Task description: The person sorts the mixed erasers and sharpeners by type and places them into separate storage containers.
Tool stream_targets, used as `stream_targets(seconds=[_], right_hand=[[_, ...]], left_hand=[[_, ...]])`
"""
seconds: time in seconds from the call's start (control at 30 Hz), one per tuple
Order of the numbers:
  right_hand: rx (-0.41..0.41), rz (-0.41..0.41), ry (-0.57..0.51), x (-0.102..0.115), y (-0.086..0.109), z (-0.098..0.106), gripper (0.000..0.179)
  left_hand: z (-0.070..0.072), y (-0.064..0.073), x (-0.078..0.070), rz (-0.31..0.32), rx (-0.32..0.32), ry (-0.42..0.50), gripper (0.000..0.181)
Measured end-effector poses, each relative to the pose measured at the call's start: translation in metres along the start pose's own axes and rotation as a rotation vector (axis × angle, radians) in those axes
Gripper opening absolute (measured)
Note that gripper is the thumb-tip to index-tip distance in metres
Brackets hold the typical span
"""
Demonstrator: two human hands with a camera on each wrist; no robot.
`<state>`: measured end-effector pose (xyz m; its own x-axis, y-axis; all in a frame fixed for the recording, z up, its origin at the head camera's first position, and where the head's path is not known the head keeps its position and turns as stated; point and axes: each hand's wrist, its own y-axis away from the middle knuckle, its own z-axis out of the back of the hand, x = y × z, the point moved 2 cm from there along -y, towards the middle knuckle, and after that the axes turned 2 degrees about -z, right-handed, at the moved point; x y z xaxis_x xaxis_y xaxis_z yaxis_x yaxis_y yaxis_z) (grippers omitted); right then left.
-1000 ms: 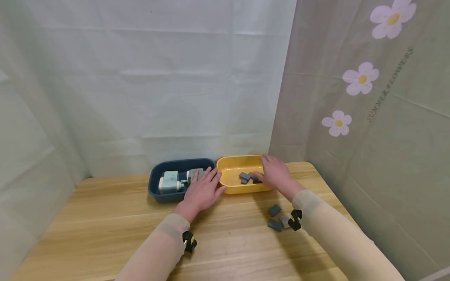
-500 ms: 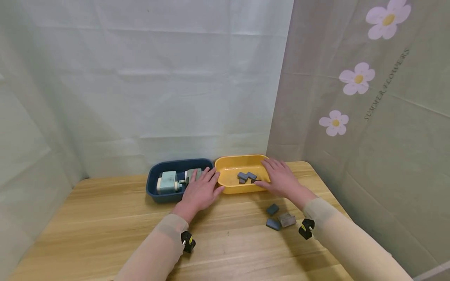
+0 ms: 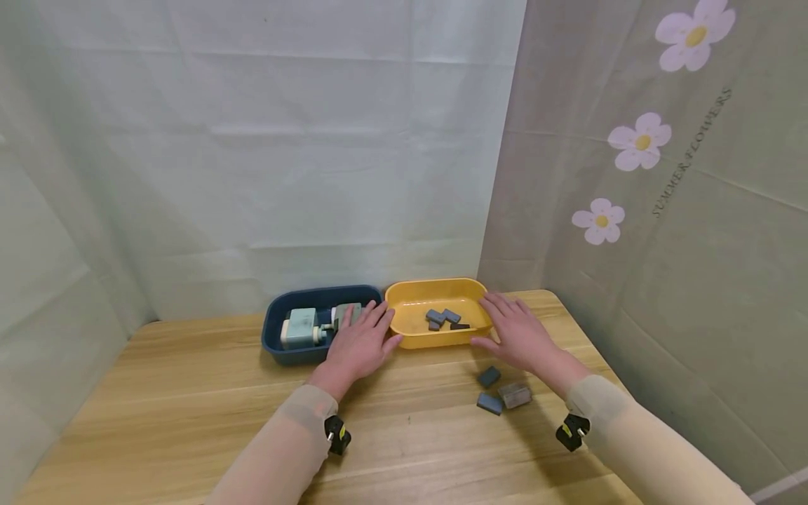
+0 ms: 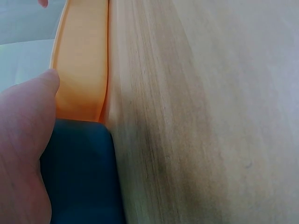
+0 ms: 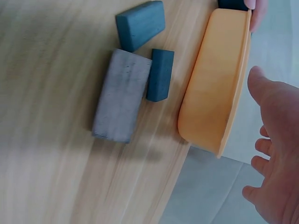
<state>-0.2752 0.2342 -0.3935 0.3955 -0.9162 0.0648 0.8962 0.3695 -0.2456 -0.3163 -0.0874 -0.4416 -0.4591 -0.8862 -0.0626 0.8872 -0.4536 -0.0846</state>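
I see the grey block (image 3: 514,395) on the near side of the yellow tray (image 3: 435,341), roughly parallel to its length. The closer right hand (image 3: 520,338), empty, fingers spread, is at its right end; the left hand (image 3: 358,348), fingers apart, at its left.

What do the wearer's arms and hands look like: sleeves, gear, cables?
Left hand and right hand are bare, no gloves. The left sleeve and right sleeve are long, pale cream-beige, with greyer cuffs. Each wrist carries a small, angular black device with a yellow mark: left device, right device. No cables visible.
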Motion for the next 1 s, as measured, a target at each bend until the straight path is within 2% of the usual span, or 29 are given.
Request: stream_targets(seconds=[0.13,0.5,0.73,1.0], right_hand=[[-0.009,0.016,0.005,-0.003,0.012,0.002,0.085],[0.033,0.015,0.0,-0.017,0.045,0.004,0.082],[0.035,0.035,-0.025,-0.023,0.06,0.006,0.081],[0.041,0.088,-0.025,-0.031,0.078,0.005,0.07]], left_hand=[[0.0,0.003,-0.004,0.005,-0.004,0.006,0.074],[0.002,0.012,-0.014,0.019,-0.006,0.011,0.073],[0.003,0.012,-0.014,0.017,-0.004,0.01,0.073],[0.002,0.012,-0.013,0.011,-0.005,0.001,0.073]])
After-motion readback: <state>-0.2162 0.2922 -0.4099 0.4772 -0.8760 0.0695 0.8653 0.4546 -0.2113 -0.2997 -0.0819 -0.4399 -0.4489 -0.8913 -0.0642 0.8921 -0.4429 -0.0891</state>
